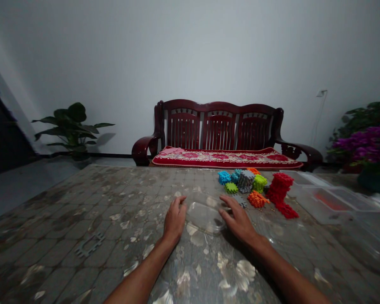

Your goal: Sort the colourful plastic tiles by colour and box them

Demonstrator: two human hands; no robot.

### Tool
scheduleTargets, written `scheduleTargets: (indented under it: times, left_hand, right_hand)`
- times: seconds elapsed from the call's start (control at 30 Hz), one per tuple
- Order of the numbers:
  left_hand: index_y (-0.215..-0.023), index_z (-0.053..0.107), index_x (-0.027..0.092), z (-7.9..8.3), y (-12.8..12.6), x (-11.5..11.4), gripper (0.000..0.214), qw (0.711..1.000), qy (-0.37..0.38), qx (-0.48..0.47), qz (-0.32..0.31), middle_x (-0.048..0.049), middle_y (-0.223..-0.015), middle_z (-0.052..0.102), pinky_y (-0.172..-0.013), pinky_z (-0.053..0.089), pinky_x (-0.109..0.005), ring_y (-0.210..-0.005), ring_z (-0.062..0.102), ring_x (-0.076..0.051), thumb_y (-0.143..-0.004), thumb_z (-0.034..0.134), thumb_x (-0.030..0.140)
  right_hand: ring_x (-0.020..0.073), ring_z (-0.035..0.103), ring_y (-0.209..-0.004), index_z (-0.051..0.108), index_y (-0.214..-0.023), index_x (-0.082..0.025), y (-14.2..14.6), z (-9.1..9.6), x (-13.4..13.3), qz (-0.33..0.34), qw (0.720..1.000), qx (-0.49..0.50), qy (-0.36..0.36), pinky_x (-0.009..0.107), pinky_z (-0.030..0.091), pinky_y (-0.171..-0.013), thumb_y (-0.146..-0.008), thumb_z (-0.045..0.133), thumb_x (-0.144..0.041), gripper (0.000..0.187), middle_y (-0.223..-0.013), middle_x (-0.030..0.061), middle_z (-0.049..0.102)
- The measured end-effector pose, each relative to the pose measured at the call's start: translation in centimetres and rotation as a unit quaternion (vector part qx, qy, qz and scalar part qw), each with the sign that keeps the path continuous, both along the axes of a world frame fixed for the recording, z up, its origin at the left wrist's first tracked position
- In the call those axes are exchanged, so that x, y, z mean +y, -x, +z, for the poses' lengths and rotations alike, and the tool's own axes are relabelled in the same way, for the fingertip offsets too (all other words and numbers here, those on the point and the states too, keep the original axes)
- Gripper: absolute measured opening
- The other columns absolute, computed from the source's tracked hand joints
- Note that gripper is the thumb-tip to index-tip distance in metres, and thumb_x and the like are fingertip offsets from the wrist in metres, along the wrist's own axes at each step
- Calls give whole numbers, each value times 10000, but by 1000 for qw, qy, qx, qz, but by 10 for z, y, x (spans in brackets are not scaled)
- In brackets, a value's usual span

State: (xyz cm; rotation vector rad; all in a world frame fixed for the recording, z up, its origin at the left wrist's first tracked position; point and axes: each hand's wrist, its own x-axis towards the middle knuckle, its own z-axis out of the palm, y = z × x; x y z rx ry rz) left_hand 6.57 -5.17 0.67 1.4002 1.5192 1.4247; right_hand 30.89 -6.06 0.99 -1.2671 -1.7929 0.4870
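Observation:
A clear plastic container is between my hands over the patterned tablecloth. My left hand holds its left side, with the fingers curved along the edge. Around the right side my right hand is closed, thumb towards me and fingers at the far edge. The see-through walls make the container's exact outline hard to make out. Just beyond my right hand lies a flat grey interlocking piece. An orange pile of toothed pieces and a tall red stack stand to its right.
Blue pieces, a grey stack and green pieces are grouped at the far side. Clear plastic boxes sit on the right. A grey toothed frame lies at left. Behind the table is a wooden bench.

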Motion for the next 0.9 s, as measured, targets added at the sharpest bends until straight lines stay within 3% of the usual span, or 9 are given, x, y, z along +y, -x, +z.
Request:
scheduleTargets:
  times: [0.17, 0.23, 0.4, 0.5, 0.7, 0.8, 0.9]
  left_hand:
    - [-920, 645, 253, 3, -1, -3, 202, 999, 21, 33, 6, -49, -969, 711, -955, 461, -423, -936, 647, -270, -825, 564, 412]
    - [-927, 637, 239, 2, -2, -3, 231, 1000, 10, -1, -7, -60, -996, 697, -978, 461, -422, -982, 639, -269, -815, 578, 432]
    - [-1305, 574, 234, 1, -5, -6, 533, 979, -1, -125, -159, -109, -1419, 567, -1145, 359, -446, -1339, 501, -290, -824, 611, 460]
    - [-1273, 630, 235, 2, -3, -7, 548, 969, -1, -109, -221, -113, -1428, 560, -1164, 350, -456, -1342, 499, -312, -776, 690, 457]
    - [-1149, 694, 229, -2, -4, -3, 480, 974, -23, -100, -203, -109, -1273, 628, -1124, 410, -455, -1206, 590, -295, -703, 753, 394]
    - [-1143, 694, 231, -5, -4, -2, 455, 976, -26, -96, -193, -104, -1261, 636, -1121, 413, -464, -1196, 596, -292, -712, 737, 370]
    - [-1152, 693, 235, -6, -4, -2, 448, 976, -29, -91, -195, -105, -1257, 641, -1122, 413, -470, -1199, 597, -293, -727, 730, 372]
  right_hand:
    - [256, 667, -1054, 693, -1212, -210, -4, 2, 5, 23, 998, 33, 44, 478, 522, -973, -814, 573, -302, 426, -1219, 108, 701]
    - [248, 678, -1012, 704, -1190, -216, -4, 2, 6, 43, 996, 46, 57, 464, 539, -937, -778, 581, -250, 431, -1179, 95, 718]
    - [229, 682, -973, 708, -1177, -227, -3, 3, 10, 79, 993, 57, 65, 431, 556, -892, -766, 577, -209, 431, -1120, 75, 725]
    - [232, 678, -988, 709, -1168, -222, -3, 8, 8, 85, 993, 50, 64, 428, 550, -897, -794, 579, -234, 396, -1132, 77, 719]
    - [243, 648, -1092, 713, -1147, -230, -5, 16, 1, 69, 997, 9, 23, 426, 503, -983, -928, 536, -410, 334, -1168, 79, 716]
    - [253, 641, -1123, 708, -1153, -230, -20, 15, 9, 20, 1000, -11, -14, 440, 482, -1014, -952, 487, -431, 360, -1191, 88, 715]
    - [271, 630, -1128, 704, -1154, -226, -48, 13, 22, -120, 989, -66, -63, 450, 468, -1022, -921, 482, -387, 361, -1182, 96, 717]
